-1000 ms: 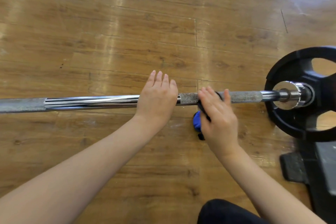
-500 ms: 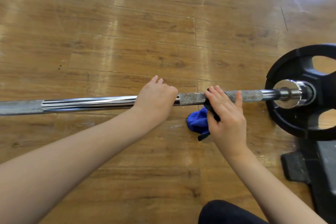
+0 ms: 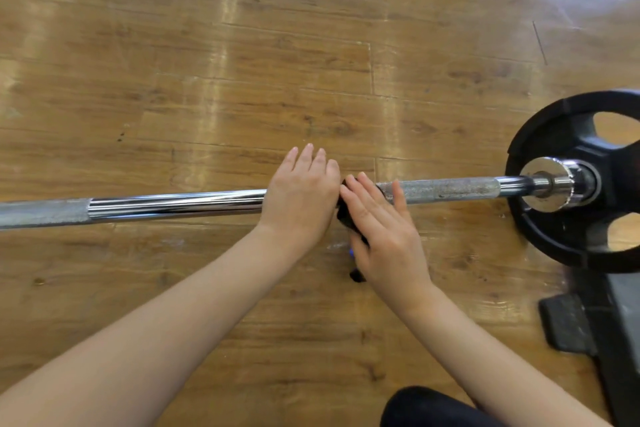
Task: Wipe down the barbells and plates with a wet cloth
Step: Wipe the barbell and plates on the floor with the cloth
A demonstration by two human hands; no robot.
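A chrome barbell runs left to right above the wooden floor, with knurled grey patches. A black weight plate with cut-out holes sits on its right end behind a chrome collar. My left hand rests flat on top of the bar, fingers straight. Right beside it, touching it, my right hand presses a dark blue cloth against the bar with straight fingers. Most of the cloth is hidden under that hand; a small end hangs below.
A black rack foot and base stand at the lower right under the plate. My dark-clad knee shows at the bottom edge. Glossy wooden floor lies all around.
My right hand has slid the cloth left along the bar until it touches my left hand. The hanging blue part of the cloth is now mostly hidden. My left fingers straightened again.
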